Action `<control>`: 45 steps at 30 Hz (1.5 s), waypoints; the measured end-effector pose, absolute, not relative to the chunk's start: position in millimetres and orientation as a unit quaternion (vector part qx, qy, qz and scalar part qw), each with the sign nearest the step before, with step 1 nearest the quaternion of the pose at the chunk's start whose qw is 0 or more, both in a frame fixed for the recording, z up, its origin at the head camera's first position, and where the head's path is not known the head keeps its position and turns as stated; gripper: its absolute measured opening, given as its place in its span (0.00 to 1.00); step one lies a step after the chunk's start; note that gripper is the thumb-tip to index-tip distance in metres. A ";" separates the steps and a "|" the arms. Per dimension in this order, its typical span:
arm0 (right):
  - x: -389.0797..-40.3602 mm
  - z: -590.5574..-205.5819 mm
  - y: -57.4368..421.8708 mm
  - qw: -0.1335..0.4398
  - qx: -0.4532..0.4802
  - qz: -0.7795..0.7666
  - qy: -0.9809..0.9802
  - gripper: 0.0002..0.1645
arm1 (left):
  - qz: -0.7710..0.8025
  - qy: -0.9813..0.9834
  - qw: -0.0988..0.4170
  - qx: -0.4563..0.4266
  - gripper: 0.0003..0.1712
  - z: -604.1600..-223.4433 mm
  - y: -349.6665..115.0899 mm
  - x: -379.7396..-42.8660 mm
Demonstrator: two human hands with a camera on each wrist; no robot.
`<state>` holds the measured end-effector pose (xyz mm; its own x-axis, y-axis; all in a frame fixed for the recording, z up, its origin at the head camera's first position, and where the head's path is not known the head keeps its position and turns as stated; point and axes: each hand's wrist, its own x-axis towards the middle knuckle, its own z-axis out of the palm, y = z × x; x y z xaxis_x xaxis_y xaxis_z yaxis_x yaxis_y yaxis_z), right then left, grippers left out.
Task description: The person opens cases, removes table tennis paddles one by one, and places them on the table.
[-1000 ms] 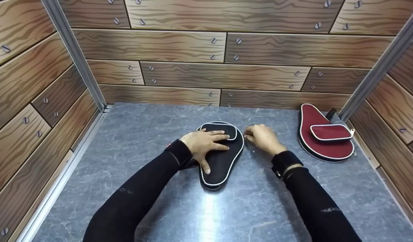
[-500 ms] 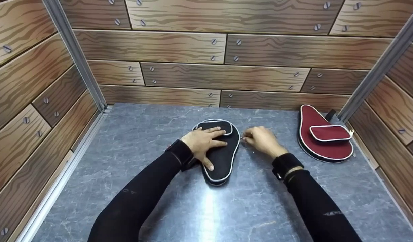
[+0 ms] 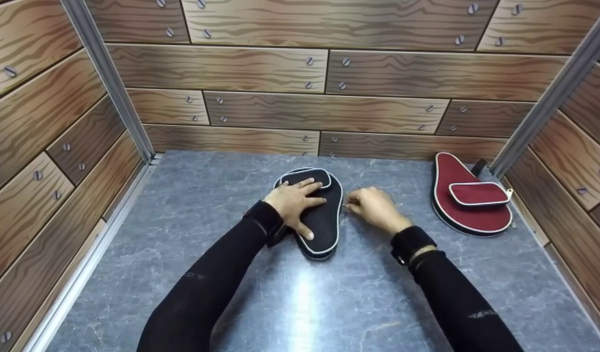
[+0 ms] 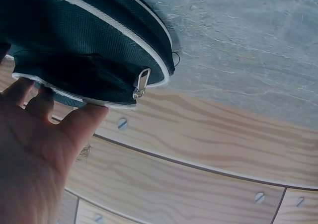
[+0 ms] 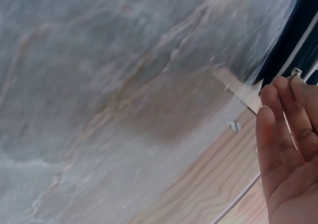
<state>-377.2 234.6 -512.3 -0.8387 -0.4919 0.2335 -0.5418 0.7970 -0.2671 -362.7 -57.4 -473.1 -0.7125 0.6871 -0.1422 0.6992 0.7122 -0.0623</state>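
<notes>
A black, paddle-shaped table tennis bat case [image 3: 327, 222] with white piping lies on the grey surface, its wide end away from me. My left hand [image 3: 292, 203] rests on it with fingers spread, some of them over the small front pocket [image 3: 310, 174]. In the left wrist view a metal zip pull [image 4: 143, 81] hangs at the pocket's corner. At the case's right edge, my right hand [image 3: 375, 208] pinches a small metal zipper pull [image 5: 296, 72] between thumb and fingertips; the fingers partly hide it.
A matching red bat case [image 3: 468, 215] with a front pocket lies at the back right, near the corner. Wood-patterned walls [image 3: 261, 110] stand behind and on both sides, with metal posts [image 3: 117, 88] at the corners.
The black case has shifted away from me and turned slightly, its wide end going left. My right hand has moved a little left along with its edge. The left hand stays spread on it.
</notes>
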 end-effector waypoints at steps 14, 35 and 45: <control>-369.3 -513.4 226.3 0.053 0.274 0.170 -0.945 0.03 | -0.042 0.936 0.055 0.345 0.64 -474.5 -59.4 -369.4; -356.1 -514.4 212.6 0.054 0.305 0.188 -0.932 0.03 | -0.027 0.963 0.062 0.261 0.64 -482.7 -76.4 -389.8; -345.1 -512.4 205.6 0.044 0.311 0.181 -0.932 0.03 | -0.017 0.969 0.033 0.244 0.73 -546.4 -91.8 -452.0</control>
